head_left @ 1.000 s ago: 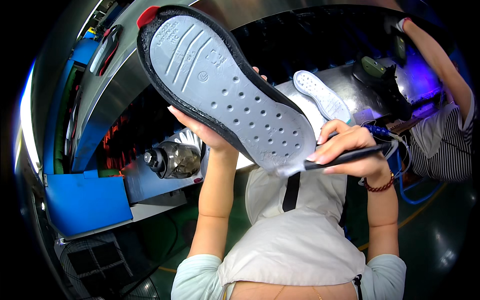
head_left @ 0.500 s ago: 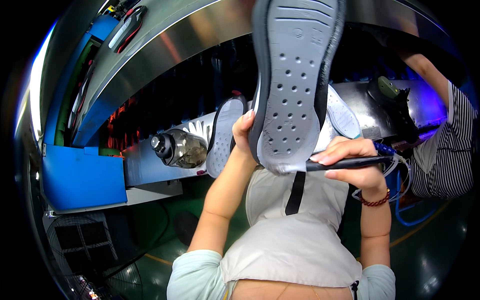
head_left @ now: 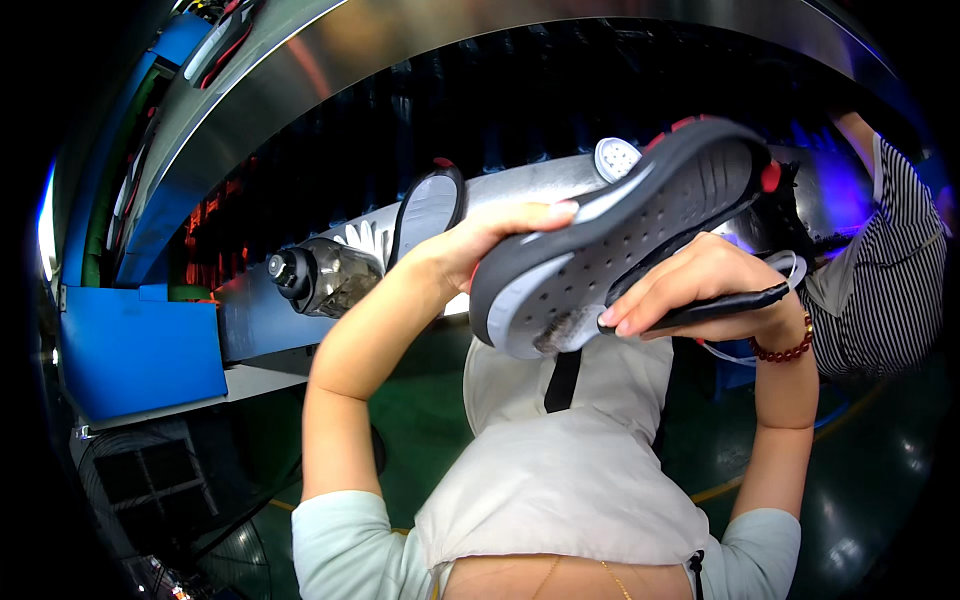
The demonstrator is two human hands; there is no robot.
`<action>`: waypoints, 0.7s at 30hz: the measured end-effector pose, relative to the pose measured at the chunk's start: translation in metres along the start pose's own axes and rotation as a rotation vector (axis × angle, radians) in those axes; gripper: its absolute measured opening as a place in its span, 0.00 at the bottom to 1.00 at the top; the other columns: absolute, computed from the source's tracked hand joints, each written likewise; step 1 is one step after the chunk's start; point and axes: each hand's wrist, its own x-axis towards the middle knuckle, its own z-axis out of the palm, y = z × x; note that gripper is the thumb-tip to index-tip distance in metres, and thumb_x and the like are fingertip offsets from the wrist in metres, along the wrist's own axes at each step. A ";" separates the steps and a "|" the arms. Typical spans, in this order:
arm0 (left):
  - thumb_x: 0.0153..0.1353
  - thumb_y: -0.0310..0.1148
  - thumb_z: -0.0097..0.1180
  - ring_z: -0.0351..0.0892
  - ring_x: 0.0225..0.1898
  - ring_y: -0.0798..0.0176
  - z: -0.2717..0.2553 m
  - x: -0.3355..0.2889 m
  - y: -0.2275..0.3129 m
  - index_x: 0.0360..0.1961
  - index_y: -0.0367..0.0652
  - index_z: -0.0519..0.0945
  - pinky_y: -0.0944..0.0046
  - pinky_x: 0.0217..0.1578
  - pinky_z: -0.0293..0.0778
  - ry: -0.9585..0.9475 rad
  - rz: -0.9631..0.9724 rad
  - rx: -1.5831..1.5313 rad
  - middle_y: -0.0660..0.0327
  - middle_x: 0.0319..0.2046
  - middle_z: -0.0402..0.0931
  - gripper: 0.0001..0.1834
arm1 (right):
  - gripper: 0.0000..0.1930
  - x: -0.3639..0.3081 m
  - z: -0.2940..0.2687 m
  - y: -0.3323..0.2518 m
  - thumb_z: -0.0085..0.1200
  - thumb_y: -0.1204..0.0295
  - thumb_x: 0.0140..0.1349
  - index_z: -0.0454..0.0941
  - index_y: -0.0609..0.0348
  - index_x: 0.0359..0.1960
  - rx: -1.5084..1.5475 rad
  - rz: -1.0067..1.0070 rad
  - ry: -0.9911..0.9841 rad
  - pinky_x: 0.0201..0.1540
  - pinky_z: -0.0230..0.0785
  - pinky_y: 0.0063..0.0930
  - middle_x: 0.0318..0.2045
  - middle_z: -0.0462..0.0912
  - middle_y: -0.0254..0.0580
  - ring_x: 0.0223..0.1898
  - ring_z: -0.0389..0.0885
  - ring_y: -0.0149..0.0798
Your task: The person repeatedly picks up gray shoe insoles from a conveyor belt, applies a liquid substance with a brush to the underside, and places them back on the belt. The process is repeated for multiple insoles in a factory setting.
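Observation:
My left hand [head_left: 505,232] grips the edge of a shoe sole [head_left: 630,235], thumb along its side wall. The sole is held up and tilted, its grey inner face with small holes turned towards me; the wall is black with white and red parts. My right hand [head_left: 715,280] is closed around a slim black-handled brush [head_left: 700,312], whose pale tube runs off by the wrist. Its bristles [head_left: 572,328] touch the inner face at the near end of the sole. Behind my left hand another grey and black sole [head_left: 428,208] rests on the metal bench.
A dark-capped bottle [head_left: 335,280] and a white glove [head_left: 365,240] lie on the bench [head_left: 250,310] at left. A round white object [head_left: 616,157] stands behind the held sole. More soles [head_left: 218,45] sit on the upper ledge. A co-worker in stripes [head_left: 880,270] is at right.
The sole has swung from nearly upright to a slant, its far end moving right and down. Both hands still hold sole and brush; the brush remains at the near end.

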 end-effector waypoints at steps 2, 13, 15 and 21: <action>0.52 0.46 0.58 0.78 0.37 0.62 0.006 -0.003 0.004 0.49 0.34 0.72 0.68 0.39 0.74 0.003 -0.035 0.075 0.49 0.42 0.76 0.29 | 0.07 0.001 -0.008 -0.003 0.58 0.77 0.49 0.79 0.65 0.31 -0.114 0.022 -0.150 0.38 0.75 0.30 0.33 0.82 0.49 0.37 0.82 0.44; 0.52 0.45 0.58 0.78 0.35 0.66 -0.001 -0.026 0.009 0.48 0.36 0.73 0.70 0.34 0.74 0.136 -0.135 0.071 0.52 0.41 0.76 0.27 | 0.07 -0.009 -0.010 -0.016 0.58 0.79 0.48 0.78 0.65 0.31 -0.154 -0.004 -0.009 0.40 0.74 0.26 0.32 0.82 0.47 0.36 0.82 0.42; 0.50 0.42 0.59 0.77 0.39 0.65 -0.008 -0.030 0.007 0.48 0.36 0.74 0.69 0.40 0.72 0.157 -0.090 0.084 0.52 0.41 0.76 0.27 | 0.07 -0.014 -0.011 -0.007 0.58 0.80 0.48 0.79 0.65 0.31 -0.157 0.073 0.147 0.42 0.74 0.27 0.33 0.82 0.47 0.39 0.82 0.42; 0.47 0.34 0.61 0.77 0.37 0.61 -0.038 -0.041 0.000 0.44 0.36 0.77 0.66 0.41 0.72 0.318 -0.068 -0.160 0.52 0.38 0.78 0.22 | 0.11 -0.039 -0.002 0.011 0.63 0.84 0.40 0.81 0.64 0.29 -0.086 0.043 0.195 0.39 0.75 0.27 0.32 0.83 0.49 0.36 0.83 0.43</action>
